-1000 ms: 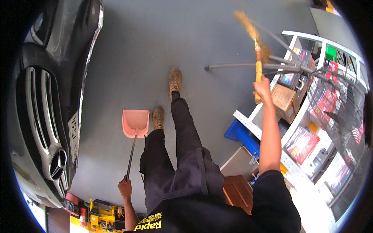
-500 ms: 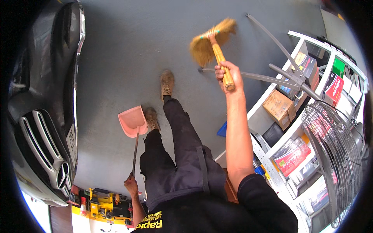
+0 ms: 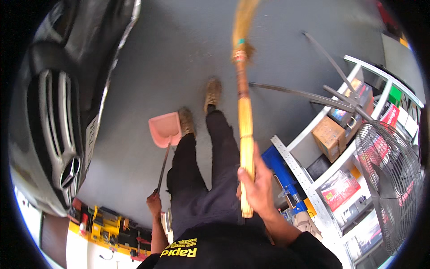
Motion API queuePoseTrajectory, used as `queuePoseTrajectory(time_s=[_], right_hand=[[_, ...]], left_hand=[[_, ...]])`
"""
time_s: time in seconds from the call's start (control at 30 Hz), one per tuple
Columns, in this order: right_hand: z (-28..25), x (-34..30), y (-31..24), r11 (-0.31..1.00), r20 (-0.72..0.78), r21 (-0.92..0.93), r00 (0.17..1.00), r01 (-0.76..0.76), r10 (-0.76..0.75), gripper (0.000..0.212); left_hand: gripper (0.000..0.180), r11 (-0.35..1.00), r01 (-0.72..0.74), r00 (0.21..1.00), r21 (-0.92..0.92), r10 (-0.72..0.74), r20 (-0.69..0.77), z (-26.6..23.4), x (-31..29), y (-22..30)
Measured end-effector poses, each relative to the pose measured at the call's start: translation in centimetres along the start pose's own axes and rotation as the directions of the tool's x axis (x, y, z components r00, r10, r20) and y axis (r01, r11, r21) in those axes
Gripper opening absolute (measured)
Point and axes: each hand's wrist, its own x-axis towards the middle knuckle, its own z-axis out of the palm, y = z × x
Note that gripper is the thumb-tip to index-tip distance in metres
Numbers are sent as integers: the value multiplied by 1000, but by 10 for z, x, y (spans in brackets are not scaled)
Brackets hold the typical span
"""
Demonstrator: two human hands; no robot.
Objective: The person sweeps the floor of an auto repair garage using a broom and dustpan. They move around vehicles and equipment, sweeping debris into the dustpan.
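My right hand [image 3: 256, 186] is closed round the pale yellow handle of a straw broom [image 3: 245, 114], close in front of my body. The broom points away from me, and its bristles run up to the top edge of the view, blurred. Low on the left, my left hand [image 3: 154, 202] grips the thin dark handle of a pink dustpan [image 3: 165, 129]. The pan lies at floor level beside my left boot [image 3: 187, 121]. Nothing can be made out in the pan.
A dark car front [image 3: 58, 130] fills the left side. On the right, metal shelves [image 3: 307, 134] hold boxes, with a cage fan [image 3: 389, 188] and its grey stand legs [image 3: 300, 93] before them. Yellow tool racks [image 3: 107, 228] line the lower left.
My right hand has come back toward my body with the broom, which now points straight ahead. The dustpan and left hand sit slightly further right in view; the view itself has shifted.
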Motion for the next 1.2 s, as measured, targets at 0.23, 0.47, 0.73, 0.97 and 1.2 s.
queuePoseTrajectory(time_s=[0.23,0.47,0.73,0.97,1.2], right_hand=[[133,7,75,971,562,-191,795,-145,229,69],[231,207,154,952,292,-296,956,80,11,40],[-17,290,-17,904,30,-425,999,45,-35,43],[-180,398,-103,817,-267,-571,923,79,-276,44],[-214,307,-97,822,-281,-521,864,228,-418,43]], left_hand=[[45,955,182,982,-236,-188,-2,1,-26,-2],[49,955,201,980,-216,-198,35,0,-43,29],[53,957,214,970,-196,-232,-73,-17,-75,91],[55,960,98,988,-261,-125,-91,-45,-27,234],[54,962,-29,998,-273,11,-68,-77,12,366]])
